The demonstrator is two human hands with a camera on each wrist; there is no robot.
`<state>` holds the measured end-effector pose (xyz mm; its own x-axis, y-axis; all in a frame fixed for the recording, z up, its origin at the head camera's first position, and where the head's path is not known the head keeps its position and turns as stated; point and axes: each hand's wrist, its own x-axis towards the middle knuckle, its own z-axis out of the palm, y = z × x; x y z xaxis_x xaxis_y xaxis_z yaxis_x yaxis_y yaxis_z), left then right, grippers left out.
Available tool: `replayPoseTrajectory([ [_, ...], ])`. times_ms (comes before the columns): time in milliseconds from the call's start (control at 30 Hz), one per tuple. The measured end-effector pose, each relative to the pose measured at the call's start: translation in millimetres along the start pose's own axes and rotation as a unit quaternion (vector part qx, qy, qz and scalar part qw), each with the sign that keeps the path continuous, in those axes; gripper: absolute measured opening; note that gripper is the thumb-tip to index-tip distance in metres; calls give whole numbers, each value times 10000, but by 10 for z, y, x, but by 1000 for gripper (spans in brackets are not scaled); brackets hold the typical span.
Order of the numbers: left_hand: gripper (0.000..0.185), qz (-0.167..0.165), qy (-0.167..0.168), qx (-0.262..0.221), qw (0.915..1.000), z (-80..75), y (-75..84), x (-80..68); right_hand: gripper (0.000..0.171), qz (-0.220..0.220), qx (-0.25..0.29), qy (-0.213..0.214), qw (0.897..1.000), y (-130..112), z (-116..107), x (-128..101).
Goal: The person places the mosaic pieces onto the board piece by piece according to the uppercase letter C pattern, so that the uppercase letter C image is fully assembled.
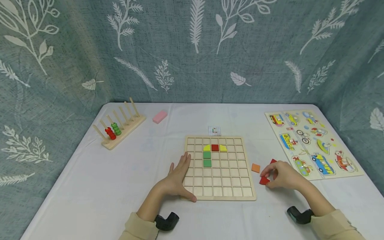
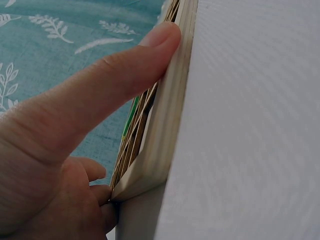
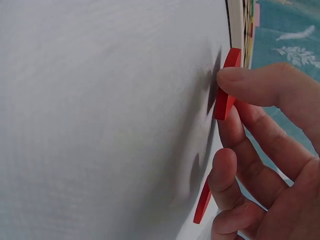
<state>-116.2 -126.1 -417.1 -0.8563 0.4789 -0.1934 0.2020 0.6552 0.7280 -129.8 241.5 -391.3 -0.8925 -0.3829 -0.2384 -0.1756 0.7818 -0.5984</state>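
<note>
The left hand (image 1: 177, 178) lies flat with straight fingers on the left edge of the square wooden grid board (image 1: 237, 166), its thumb pressed along the board's near rim; the board sits mid-bench on the white bench (image 1: 120, 180) and holds two yellow quarter-round tiles, a red square tile (image 1: 214, 147) and two green square tiles (image 1: 207, 159); the right hand (image 1: 283, 175), right of the board, pinches a flat red tile (image 3: 225, 87) tilted up off the bench, with a second red piece (image 3: 203, 201) under its curled fingers; a small orange tile (image 1: 255, 168) lies just beside the board.
</note>
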Motion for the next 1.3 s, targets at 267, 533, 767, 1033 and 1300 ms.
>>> replayPoseTrajectory([
  [267, 137, -16, 16, 25, 10000, 1, -4, 4, 25, 13, 14, 112, 9999, -35, -16, 4],
  [533, 137, -23, 0, 16, 10000, 3, -7, 1, 24, 84, -69, 270, 9996, -103, -6, 26],
  [767, 137, -42, 4, -6, 10000, 0, -1, -2, 23, 70, -43, 318, 9995, -158, 10, 42],
  [1033, 137, -49, 31, 3, 10000, 0, 0, -3, 22, -4, 45, 410, 9991, -212, 65, 64],
  [1300, 137, -45, -3, 23, 10000, -1, -2, -2, 23, -72, 176, 526, 9984, -292, 122, 114],
])
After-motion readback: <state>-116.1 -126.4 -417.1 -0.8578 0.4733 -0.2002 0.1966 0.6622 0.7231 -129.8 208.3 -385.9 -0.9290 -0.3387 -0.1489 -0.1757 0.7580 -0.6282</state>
